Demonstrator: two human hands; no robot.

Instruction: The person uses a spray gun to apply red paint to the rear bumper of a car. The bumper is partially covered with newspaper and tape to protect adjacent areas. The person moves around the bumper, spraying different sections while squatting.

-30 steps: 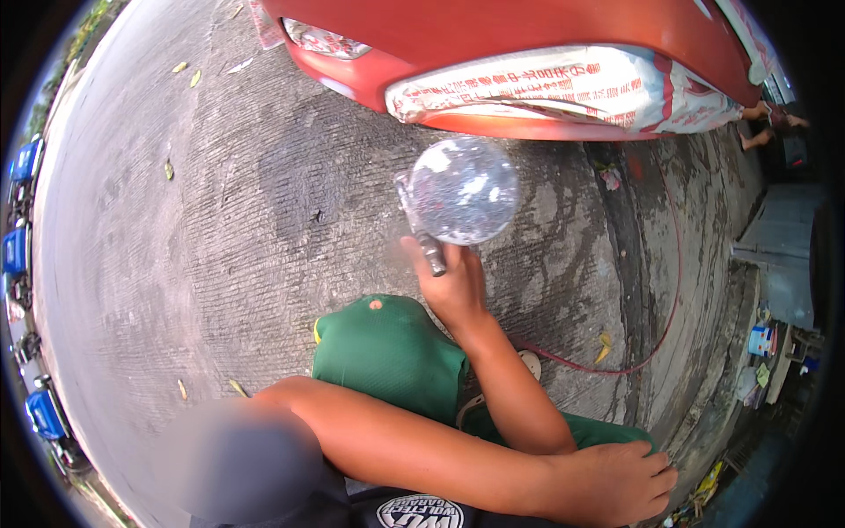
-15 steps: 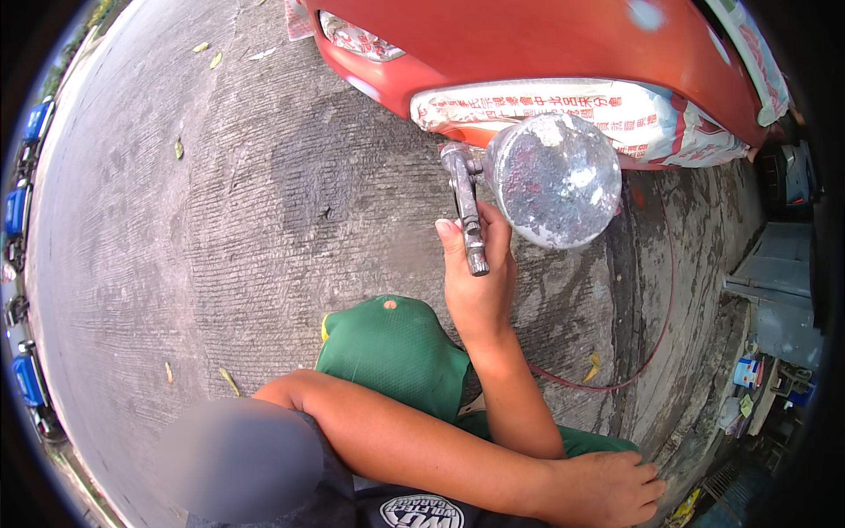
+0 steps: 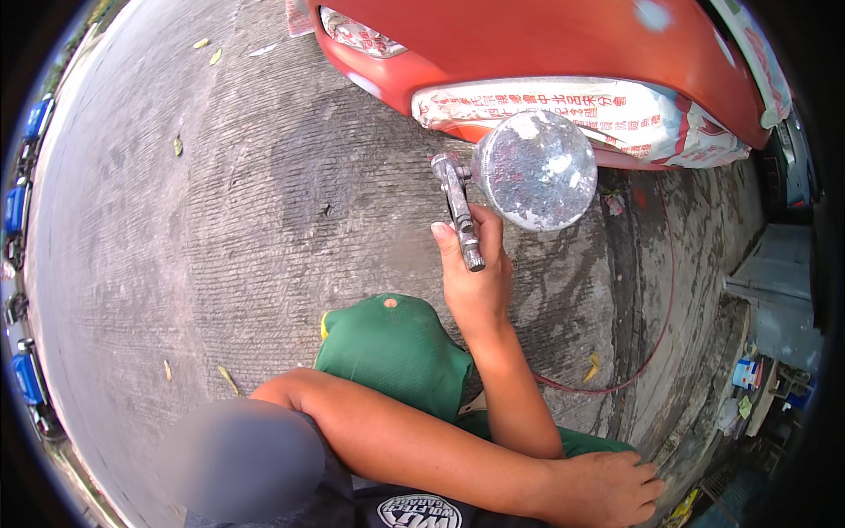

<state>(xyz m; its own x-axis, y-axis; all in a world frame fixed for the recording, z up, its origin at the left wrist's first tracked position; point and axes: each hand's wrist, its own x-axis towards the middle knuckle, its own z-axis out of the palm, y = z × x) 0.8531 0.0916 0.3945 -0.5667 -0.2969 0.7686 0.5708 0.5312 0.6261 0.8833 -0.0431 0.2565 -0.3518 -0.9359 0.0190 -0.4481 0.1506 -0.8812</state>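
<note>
My right hand [image 3: 480,282] is wrapped round the handle of a worn metal spray gun [image 3: 456,204], thumb on its left side. Joined to the gun's right side is a round cup [image 3: 539,172], grey and spattered with pale paint. Gun and cup are held in the air in front of a red car [image 3: 528,40], and the cup hides part of its masked lower front. Across my lap reaches my left arm, and my left hand [image 3: 607,488] lies at the lower right by my green shorts [image 3: 392,352], holding nothing, its fingers loosely apart.
Printed plastic or paper sheeting [image 3: 493,99] covers the car's lower front; the headlight [image 3: 361,33] is masked too. A thin red hose [image 3: 647,365] curves over the ridged concrete [image 3: 255,238]. Grey metal boxes [image 3: 775,282] and clutter stand at right. Blue vehicles [image 3: 26,378] line the left edge.
The spray gun and its cup have shifted a little left, the cup also slightly upward, with my right hand. My left hand has stayed where it was.
</note>
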